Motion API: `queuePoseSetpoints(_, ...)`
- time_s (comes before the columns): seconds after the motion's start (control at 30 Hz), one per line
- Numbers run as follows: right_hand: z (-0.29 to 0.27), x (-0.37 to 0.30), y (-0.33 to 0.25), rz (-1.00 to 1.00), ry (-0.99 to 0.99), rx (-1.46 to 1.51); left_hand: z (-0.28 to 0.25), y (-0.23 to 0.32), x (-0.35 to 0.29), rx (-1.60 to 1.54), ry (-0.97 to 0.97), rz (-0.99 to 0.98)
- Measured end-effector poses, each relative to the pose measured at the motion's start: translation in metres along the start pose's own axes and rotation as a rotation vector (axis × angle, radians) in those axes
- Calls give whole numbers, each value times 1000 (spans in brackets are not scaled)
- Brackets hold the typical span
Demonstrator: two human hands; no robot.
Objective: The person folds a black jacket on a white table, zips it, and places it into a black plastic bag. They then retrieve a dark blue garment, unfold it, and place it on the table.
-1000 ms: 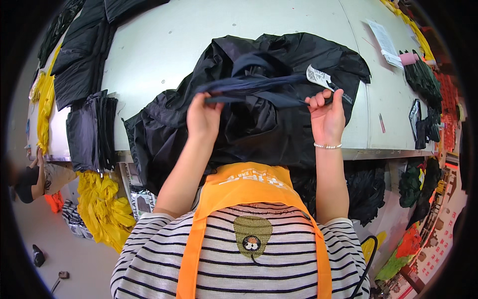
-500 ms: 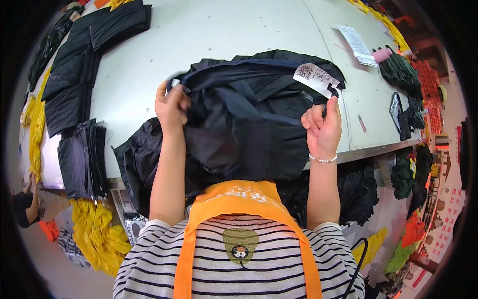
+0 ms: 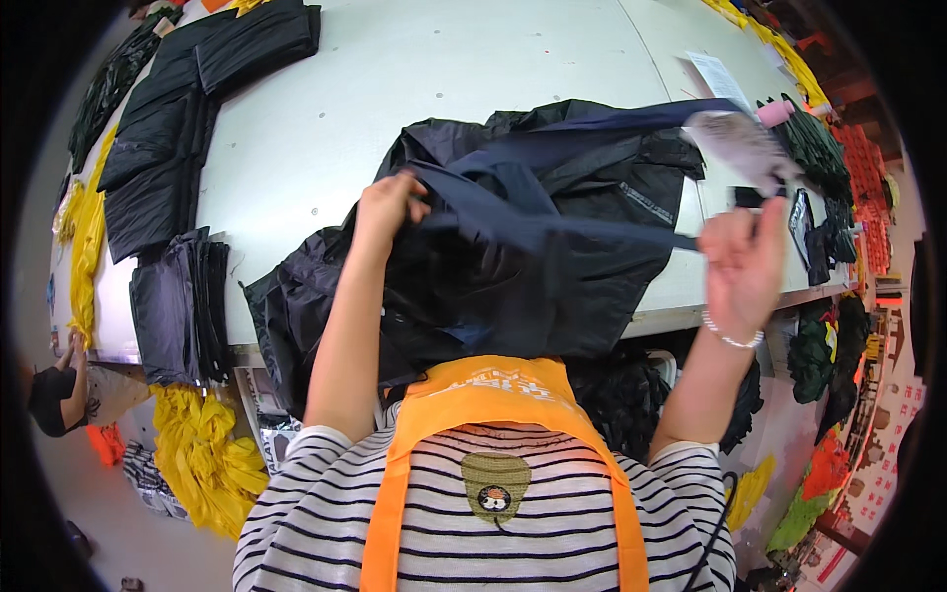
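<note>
A crumpled black garment point(image 3: 607, 296) of thin, shiny fabric lies in front of me, partly over the table's near edge. Above it a long navy fabric strip point(image 3: 592, 128) loops out to the right and comes back toward the left. My left hand point(image 3: 387, 209) is closed on the strip at the garment's left side. Far to the right, my right hand point(image 3: 742, 259) pinches the strip's other end, slightly smeared by motion. A white printed tag point(image 3: 742, 148), blurred, hangs by the right fingertips; how it is attached cannot be made out.
Folded black garments point(image 3: 158, 168) are stacked along the left of the white table point(image 3: 395, 69). At the right lie a paper sheet point(image 3: 718, 81), a pink thread spool point(image 3: 775, 112) and dark green bundles point(image 3: 814, 148). Yellow cloth point(image 3: 202, 454) is heaped below left; another person's arm point(image 3: 71, 390) shows beyond.
My right hand has swung to the right, drawing the strip and tag with it. My left hand has shifted slightly right and nearer. More of the black garment lies uncovered.
</note>
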State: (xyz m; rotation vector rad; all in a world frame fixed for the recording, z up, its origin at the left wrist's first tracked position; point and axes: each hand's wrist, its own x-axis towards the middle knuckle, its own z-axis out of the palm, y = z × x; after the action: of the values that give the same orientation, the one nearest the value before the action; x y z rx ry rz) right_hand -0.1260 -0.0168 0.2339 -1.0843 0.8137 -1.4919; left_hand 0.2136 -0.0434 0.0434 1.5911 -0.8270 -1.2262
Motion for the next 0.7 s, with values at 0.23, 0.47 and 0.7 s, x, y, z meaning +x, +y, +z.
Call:
queuePoseSetpoints(0.23,-3,20,-29,-79,59,64,17,5,8,-143,352,452)
queuePoseSetpoints(0.47,-24,33,-46,-80,50,-64,-11,28,-13,-341,214,-73)
queuePoseSetpoints(0.7,-19,49,5,158,27,245,-18,-4,-7,856,343,690)
